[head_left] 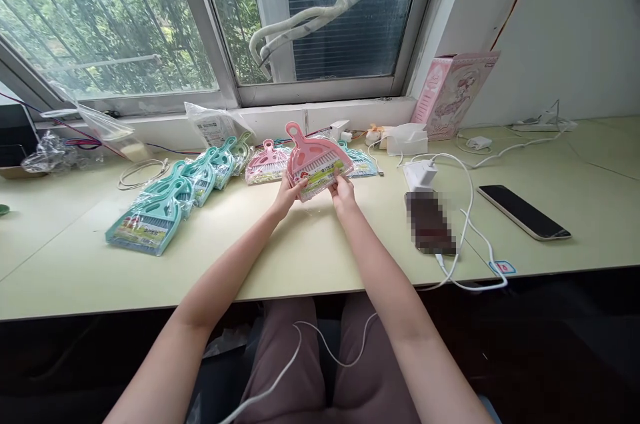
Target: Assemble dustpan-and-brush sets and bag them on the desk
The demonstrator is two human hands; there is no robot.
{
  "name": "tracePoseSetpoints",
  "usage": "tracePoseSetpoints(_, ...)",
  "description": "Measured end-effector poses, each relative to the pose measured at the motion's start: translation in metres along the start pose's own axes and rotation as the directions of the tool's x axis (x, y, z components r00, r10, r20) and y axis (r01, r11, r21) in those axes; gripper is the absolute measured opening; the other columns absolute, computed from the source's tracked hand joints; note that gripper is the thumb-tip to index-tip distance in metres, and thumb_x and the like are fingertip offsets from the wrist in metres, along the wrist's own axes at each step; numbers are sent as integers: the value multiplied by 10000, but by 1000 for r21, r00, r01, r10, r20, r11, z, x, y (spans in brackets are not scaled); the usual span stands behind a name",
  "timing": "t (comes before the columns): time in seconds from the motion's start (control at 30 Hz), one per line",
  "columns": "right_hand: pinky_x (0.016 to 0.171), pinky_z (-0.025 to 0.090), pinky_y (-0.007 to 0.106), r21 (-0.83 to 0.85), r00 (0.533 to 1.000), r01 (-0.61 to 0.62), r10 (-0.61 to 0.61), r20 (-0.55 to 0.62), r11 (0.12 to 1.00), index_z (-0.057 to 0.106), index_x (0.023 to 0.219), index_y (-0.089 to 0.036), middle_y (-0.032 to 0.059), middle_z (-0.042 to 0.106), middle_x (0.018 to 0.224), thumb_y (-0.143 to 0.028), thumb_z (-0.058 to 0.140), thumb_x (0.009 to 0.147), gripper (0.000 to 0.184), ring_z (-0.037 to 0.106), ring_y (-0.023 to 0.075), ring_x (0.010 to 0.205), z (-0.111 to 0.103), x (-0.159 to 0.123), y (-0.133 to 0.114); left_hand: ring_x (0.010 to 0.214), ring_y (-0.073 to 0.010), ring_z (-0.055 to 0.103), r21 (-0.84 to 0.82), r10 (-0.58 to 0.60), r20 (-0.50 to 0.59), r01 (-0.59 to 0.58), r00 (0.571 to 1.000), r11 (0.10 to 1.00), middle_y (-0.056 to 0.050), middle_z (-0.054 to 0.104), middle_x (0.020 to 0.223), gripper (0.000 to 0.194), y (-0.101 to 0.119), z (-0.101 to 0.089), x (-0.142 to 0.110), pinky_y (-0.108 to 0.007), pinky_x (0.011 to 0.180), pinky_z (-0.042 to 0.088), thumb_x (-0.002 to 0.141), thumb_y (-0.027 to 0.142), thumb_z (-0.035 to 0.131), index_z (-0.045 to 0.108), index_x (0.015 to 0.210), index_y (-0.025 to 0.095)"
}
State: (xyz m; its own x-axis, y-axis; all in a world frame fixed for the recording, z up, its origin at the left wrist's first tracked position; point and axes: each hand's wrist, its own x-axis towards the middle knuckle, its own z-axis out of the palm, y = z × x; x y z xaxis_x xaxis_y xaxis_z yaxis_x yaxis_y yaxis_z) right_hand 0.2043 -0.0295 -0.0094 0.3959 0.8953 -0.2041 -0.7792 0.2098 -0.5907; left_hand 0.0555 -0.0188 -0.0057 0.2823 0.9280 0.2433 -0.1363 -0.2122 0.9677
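Observation:
A pink dustpan and brush set (320,159), wrapped in clear plastic with a printed label, is held upright above the table. My left hand (291,195) grips its lower left corner, and my right hand (343,188) grips its lower right side. Behind it lies another pink wrapped set (267,163). To its right a teal wrapped set (363,161) is partly hidden by the one in my hands. On the left, several teal wrapped sets (150,224) lie overlapping in a slanting row.
A phone (431,224) with a charging cable and a second dark phone (524,212) lie on the table (310,264) at right. A pink box (455,97) stands by the window. A white charger (421,174), tissues (407,139) and loose cables lie nearby.

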Motion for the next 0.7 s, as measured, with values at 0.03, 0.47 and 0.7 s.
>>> tracePoseSetpoints(0.03,708,602,179,-7,1000,-1,1,-7,1000,673,972,-155,-3,747,821,-121,674,857,121,705,91,743,-1,1,0,996,-253,639,15,-10,15,9,1000,1000,-111,599,1279,827,-1,-1,0,-283,623,542,692,486,783,387,1374,235)
tracePoseSetpoints(0.47,742,605,183,-16,1000,-10,10,-19,1000,663,881,-152,0,736,781,-125,710,833,73,701,93,729,-4,8,-12,920,-267,672,94,30,94,-39,995,995,-136,703,1119,697,1,3,-2,-273,604,521,640,487,823,583,1199,146)
tracePoseSetpoints(0.7,715,604,181,2,998,-52,52,-20,999,647,822,-150,-7,719,752,-97,632,885,84,686,83,687,-4,10,-14,1048,-311,658,50,32,102,-37,994,998,-142,679,1206,853,-3,3,1,-341,723,566,596,461,859,506,1316,171)
